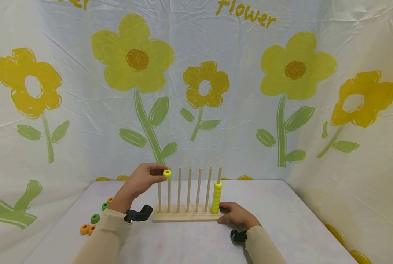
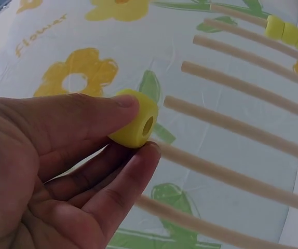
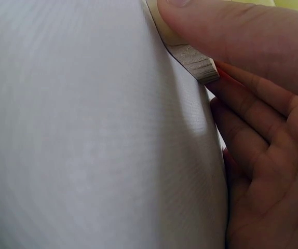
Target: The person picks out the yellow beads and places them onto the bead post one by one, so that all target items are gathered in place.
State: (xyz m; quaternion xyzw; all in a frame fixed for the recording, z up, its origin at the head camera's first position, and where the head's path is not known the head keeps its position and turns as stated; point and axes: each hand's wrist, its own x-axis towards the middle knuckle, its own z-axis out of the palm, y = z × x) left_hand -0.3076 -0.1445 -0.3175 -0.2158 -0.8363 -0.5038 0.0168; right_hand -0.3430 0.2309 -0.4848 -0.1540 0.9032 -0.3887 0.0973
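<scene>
A yellow bead [image 1: 167, 174] with a hole through it is pinched between the thumb and fingers of my left hand [image 1: 145, 179]. It is up near the top of the second wooden peg from the left; in the left wrist view the bead [image 2: 133, 122] looks off the peg tips. Below, a wooden peg rack [image 1: 183, 217] stands on the table with several upright pegs. Yellow beads [image 1: 217, 198] are stacked on its rightmost peg. My right hand [image 1: 237, 214] grips the right end of the base, thumb in front; the right wrist view shows the base corner [image 3: 195, 62] between thumb and fingers.
Loose green beads [image 1: 95, 219] and orange beads [image 1: 85, 229] lie on the table left of the rack, some partly behind the left forearm. A flower-printed cloth [image 1: 242, 139] hangs behind the white table [image 1: 183, 242].
</scene>
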